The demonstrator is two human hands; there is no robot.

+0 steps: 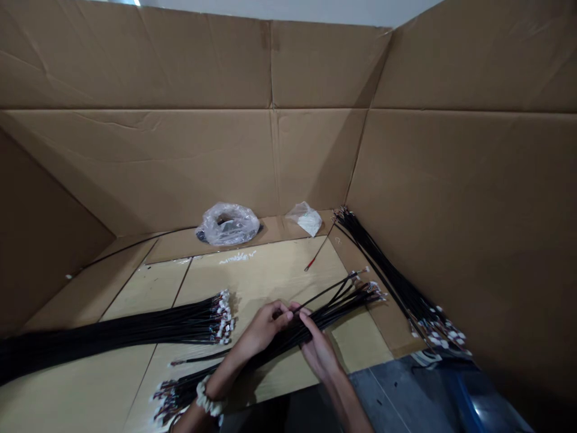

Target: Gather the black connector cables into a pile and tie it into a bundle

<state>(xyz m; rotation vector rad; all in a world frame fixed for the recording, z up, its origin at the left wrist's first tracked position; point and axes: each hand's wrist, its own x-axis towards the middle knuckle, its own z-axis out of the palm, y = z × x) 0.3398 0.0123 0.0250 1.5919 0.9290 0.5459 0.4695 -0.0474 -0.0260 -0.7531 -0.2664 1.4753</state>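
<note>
My left hand and my right hand meet at the middle of a bundle of thin black cables lying diagonally on the tabletop. Both hands pinch the bundle, fingertips touching near its middle. One cable lifts a little above the rest toward the upper right. The bundle's lower ends with small connectors lie at the bottom left, by my left wrist, which wears a pale scrunchie.
A larger bundle of black cables with white connectors lies to the left. Another bundle leans along the right cardboard wall. Two plastic bags sit at the back. A single red-tipped wire lies nearby.
</note>
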